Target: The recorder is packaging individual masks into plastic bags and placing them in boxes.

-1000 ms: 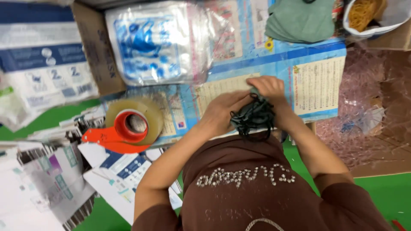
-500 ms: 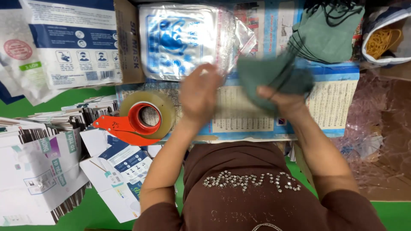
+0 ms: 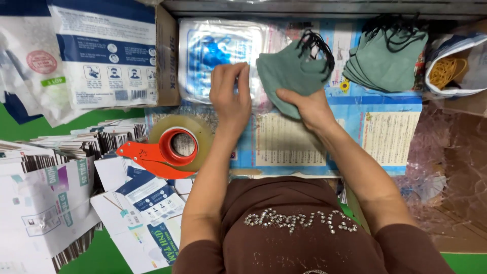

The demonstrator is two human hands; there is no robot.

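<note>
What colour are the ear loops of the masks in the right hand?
Black, on grey-green masks held by the right hand; the head view shows it.

Tape dispenser (image 3: 172, 147) blocks left; centre sheet (image 3: 289, 144) open.
</note>
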